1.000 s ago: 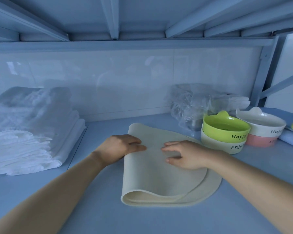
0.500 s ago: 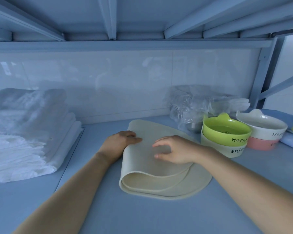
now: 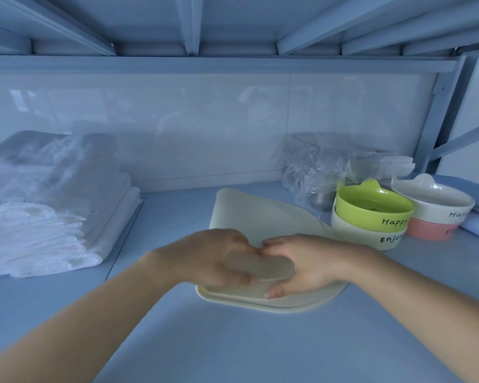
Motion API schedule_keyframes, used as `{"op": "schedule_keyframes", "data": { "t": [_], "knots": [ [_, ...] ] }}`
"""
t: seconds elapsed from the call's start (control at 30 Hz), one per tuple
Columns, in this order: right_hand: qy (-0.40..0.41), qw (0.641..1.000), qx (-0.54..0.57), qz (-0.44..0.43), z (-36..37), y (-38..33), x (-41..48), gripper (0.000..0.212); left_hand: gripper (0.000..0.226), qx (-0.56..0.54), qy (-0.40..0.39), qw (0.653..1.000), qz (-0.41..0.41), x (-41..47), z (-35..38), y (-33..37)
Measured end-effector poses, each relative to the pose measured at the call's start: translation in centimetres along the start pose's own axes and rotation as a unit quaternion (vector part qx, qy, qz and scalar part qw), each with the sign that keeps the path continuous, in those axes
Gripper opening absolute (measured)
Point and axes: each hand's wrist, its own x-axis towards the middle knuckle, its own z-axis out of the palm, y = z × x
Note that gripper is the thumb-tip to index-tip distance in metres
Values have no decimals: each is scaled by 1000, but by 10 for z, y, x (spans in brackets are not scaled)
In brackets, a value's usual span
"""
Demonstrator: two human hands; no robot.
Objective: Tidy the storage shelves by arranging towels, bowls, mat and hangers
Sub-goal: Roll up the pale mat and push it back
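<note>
Hands (image 3: 205, 258) (image 3: 310, 261) together on folded cream mat (image 3: 260, 217), blurred.

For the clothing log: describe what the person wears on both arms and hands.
Nothing shows. The left hand and right hand are bare: no gloves, rings, watch or bands visible. Both forearms are uncovered to the frame edge, with no sleeves in view.

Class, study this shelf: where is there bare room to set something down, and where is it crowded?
Bare shelf runs along the front, below the mat. A second clear strip lies between the folded towels and the mat. The right end is crowded: stacked bowls, a plastic bag.
</note>
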Motion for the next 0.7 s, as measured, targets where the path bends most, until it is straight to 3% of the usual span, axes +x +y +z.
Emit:
{"op": "schedule_keyframes", "data": {
  "t": [0.07, 0.17, 0.3, 0.4, 0.57, 0.7],
  "knots": [
    [50, 999, 12, 14, 12, 2, -6, 74, 54, 67, 26, 997, -23, -9, 14, -1],
    [139, 990, 12, 16, 18, 7, -8, 65, 46, 87, 114, 990, -18, -16, 26, -1],
    [175, 985, -7, -7, 19, 4, -11, 51, 26, 157, 193, 967, 59, -24, 25, 4],
    [183, 983, -12, -20, 17, 1, -17, 41, 33, 158, 251, 952, 82, -28, 27, 6],
    [207, 977, -38, -19, 13, -1, -18, 26, 37, 148, 247, 955, 75, -30, 26, 4],
    [203, 976, -73, -32, 8, -8, -23, 21, 32, 137, 211, 961, 116, -34, 20, 1]
  ]
}}
